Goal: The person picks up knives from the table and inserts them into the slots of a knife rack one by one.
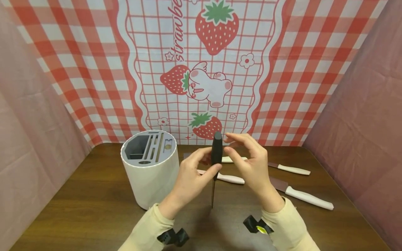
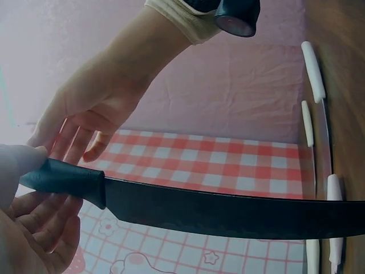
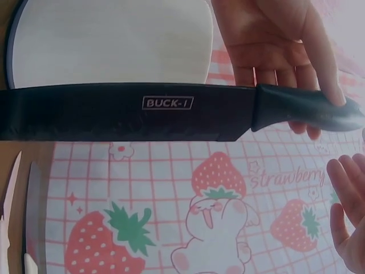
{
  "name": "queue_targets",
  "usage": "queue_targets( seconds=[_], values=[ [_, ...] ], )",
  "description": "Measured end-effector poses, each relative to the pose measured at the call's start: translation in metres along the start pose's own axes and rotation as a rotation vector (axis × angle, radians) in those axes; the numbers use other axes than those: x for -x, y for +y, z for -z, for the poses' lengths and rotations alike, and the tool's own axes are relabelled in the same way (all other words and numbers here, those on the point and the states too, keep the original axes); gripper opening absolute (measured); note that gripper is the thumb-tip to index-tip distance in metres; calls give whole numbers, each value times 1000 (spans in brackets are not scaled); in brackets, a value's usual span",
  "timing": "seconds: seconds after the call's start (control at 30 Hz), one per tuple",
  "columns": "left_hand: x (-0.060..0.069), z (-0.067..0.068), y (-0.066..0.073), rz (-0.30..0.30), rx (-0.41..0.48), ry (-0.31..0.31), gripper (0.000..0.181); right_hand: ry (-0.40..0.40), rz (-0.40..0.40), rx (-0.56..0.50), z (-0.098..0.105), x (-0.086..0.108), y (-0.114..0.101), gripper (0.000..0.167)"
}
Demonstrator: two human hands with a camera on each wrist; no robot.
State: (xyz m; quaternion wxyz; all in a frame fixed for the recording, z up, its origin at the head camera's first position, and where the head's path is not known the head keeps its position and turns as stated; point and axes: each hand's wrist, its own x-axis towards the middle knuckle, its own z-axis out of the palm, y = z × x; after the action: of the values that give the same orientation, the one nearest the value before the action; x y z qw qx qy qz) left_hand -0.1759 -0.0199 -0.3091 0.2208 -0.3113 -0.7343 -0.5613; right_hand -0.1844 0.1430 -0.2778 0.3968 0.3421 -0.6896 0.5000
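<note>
Long black-bladed knife with a black handle (image 1: 216,150): Stands point-down in front of the person, handle uppermost, pale "BUCK-1" lettering turned to the right-wrist camera. Its tip reaches low toward the brown wooden worktop (image 1: 84,195); whether the two touch cannot be told.

Left hand (image 1: 193,174): Bears the black knife, its grip closed about the handle, thumb on the near side and fingers behind.

Right hand (image 1: 255,165): Lifted just beside the handle, grip slack, fingers gently bent and thumb parted from them, with hold of nothing.

White round-sided holder with a grey slotted top (image 1: 150,184): Upright on the worktop to the left of the hands, slots facing upward, apart from the black knife.

White-handled knives (image 1: 309,198): Four lie on the worktop beyond the hands and to the right, some partly hidden by fingers.

Red-and-white checked cloth printed with strawberries (image 1: 295,69): Hangs behind the worktop.

Step in hand: Judging by the hold, upright handling of the black knife, its weight on the left hand alone.

Next move: Any shift of the blade seems to call for a firm left hold, the tip lifted well off the worktop and all fingers kept from the long edge.
</note>
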Motion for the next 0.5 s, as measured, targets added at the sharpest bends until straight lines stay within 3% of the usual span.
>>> queue_targets(
  seconds=[0.2,0.5],
  values=[
    [1,3,1,-23,-42,23,34,27,-1,39,5,5,6,29],
    [-1,9,2,-116,-131,31,32,29,-28,88,14,11,8,22]
  ],
)
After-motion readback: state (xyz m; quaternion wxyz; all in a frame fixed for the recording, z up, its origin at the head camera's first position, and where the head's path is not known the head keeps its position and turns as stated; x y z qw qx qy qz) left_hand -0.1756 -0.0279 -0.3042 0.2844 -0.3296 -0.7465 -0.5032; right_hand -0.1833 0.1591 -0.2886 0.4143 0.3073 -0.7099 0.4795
